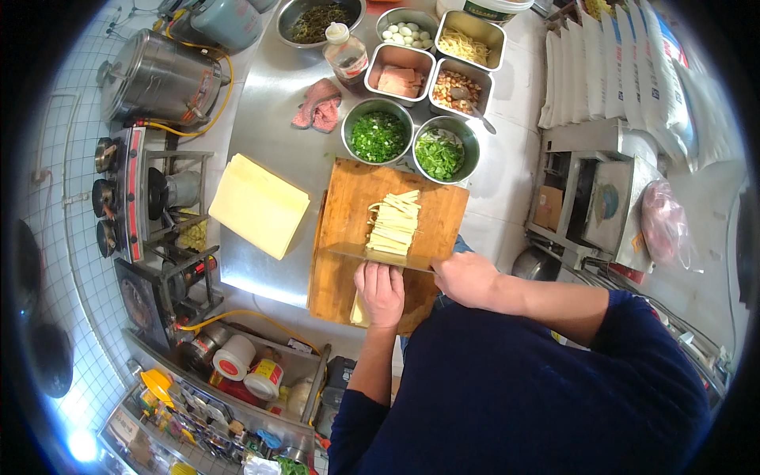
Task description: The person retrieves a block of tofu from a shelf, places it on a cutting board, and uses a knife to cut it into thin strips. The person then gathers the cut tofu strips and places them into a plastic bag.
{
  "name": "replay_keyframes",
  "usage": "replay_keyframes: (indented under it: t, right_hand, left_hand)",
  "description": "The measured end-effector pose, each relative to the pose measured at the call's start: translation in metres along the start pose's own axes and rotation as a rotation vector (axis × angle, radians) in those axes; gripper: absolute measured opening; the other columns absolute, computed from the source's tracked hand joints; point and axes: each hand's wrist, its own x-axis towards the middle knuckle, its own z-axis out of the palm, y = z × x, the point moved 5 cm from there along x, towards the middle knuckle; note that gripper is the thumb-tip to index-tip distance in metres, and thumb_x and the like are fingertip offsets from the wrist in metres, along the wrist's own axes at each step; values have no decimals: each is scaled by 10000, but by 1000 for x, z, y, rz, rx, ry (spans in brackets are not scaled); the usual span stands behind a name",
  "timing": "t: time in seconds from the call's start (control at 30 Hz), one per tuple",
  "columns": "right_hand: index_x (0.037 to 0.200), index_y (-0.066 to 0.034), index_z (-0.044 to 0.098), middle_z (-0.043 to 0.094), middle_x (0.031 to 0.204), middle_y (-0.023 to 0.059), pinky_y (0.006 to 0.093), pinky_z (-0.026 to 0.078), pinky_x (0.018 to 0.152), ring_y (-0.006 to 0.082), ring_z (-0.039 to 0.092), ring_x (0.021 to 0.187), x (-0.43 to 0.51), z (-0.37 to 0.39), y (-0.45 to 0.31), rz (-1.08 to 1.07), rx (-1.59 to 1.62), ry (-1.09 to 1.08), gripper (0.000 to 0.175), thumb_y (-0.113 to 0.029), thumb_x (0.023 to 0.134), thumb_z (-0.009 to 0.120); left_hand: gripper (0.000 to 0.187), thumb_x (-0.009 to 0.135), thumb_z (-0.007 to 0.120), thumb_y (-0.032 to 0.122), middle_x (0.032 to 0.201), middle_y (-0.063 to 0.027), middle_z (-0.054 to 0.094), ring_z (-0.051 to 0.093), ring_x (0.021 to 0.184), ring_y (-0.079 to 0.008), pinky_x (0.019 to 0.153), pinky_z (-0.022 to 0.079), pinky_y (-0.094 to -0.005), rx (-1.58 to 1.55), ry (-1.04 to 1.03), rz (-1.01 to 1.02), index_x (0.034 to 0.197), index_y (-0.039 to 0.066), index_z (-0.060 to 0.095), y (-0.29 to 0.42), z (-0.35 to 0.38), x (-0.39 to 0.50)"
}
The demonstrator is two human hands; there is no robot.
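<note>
My right hand is closed around the handle of a wide-bladed knife, whose blade lies across the wooden cutting board. Directly beside the blade, the curled fingers of my left hand press on a pale yellow sheet stack, mostly hidden under that hand. Beyond the blade, a pile of thin pale yellow strips rests on the board. A larger stack of folded yellow sheets, perhaps tofu skin, sits on the steel table left of the board.
Bowls of chopped green onion and leafy greens stand against the board's far edge. Behind them are steel containers of pink meat slices, nuts and shreds. A red cloth and a plastic bottle are left of these.
</note>
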Motion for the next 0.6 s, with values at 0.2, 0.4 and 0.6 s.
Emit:
replay_keyframes:
  t: [0.2, 0.4, 0.6]
  right_hand:
    - [1027, 2, 704, 766, 827, 270, 556, 634, 710, 449, 780, 766, 34, 32, 10, 2, -21, 64, 221, -198, 1022, 609]
    - [1039, 24, 689, 744, 779, 277, 562, 628, 709, 464, 765, 743, 6, 3, 4, -7, 74, 102, 243, -207, 1019, 617]
    - [1039, 52, 683, 742, 766, 273, 558, 626, 710, 454, 772, 745, -54, -18, 0, 28, -17, 0, 240, -177, 997, 624]
  left_hand:
    - [225, 962, 776, 63, 1243, -148, 694, 643, 1187, -385, 1049, 531, -510, -26, 26, 10, 1177, 26, 720, 6, -5, 4]
    - [233, 968, 769, 71, 1259, -153, 694, 643, 1187, -409, 1035, 529, -515, -12, 57, 4, 1191, 24, 719, 8, -6, 0]
    - [302, 951, 772, 68, 1268, -178, 697, 639, 1181, -429, 1041, 526, -524, -22, 63, -8, 1239, -2, 714, 4, -4, -2]
